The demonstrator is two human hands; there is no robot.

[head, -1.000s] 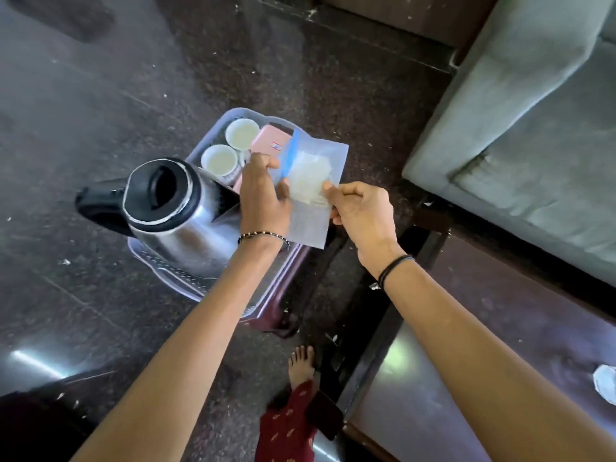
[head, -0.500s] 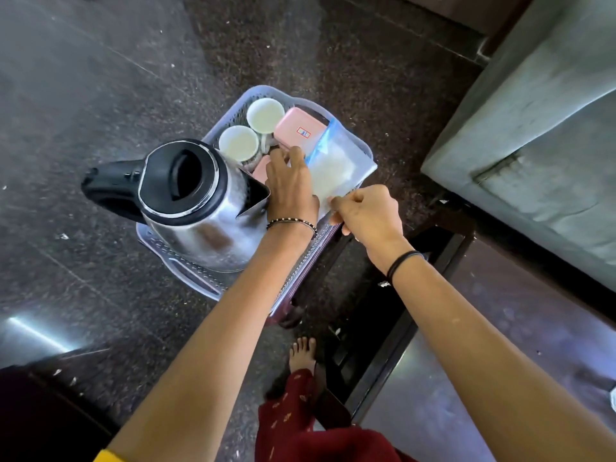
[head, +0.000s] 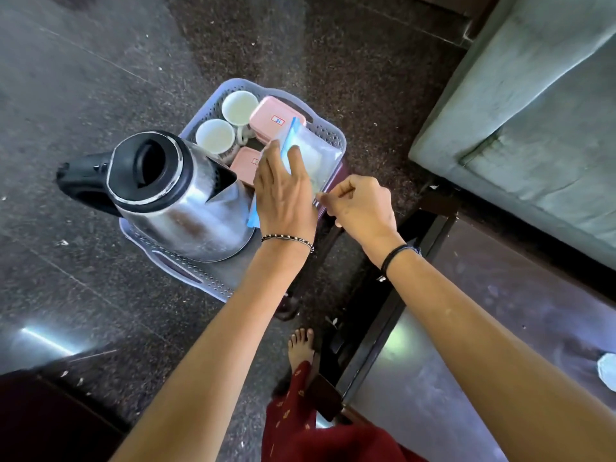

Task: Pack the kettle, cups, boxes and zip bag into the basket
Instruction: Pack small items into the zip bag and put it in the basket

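Note:
A grey perforated basket (head: 328,131) stands on a small stool. Inside it are a steel kettle (head: 173,201) with a black lid and handle, two white cups (head: 239,107) (head: 215,135) and two pink boxes (head: 276,120) (head: 245,161). A clear zip bag (head: 315,155) with a blue strip lies along the basket's right side, over the boxes. My left hand (head: 283,191) presses flat on the bag with straight fingers. My right hand (head: 361,205) pinches the bag's near corner at the basket's rim.
The basket's stool stands on a dark speckled stone floor. A grey sofa (head: 533,111) fills the upper right. A dark glossy table (head: 483,361) lies at lower right, with a white scrap (head: 606,366) at its edge. My bare foot (head: 300,345) is below the basket.
The zip bag, held up over the basket a second ago, has come down into the basket's right side. My left hand now lies flat on it.

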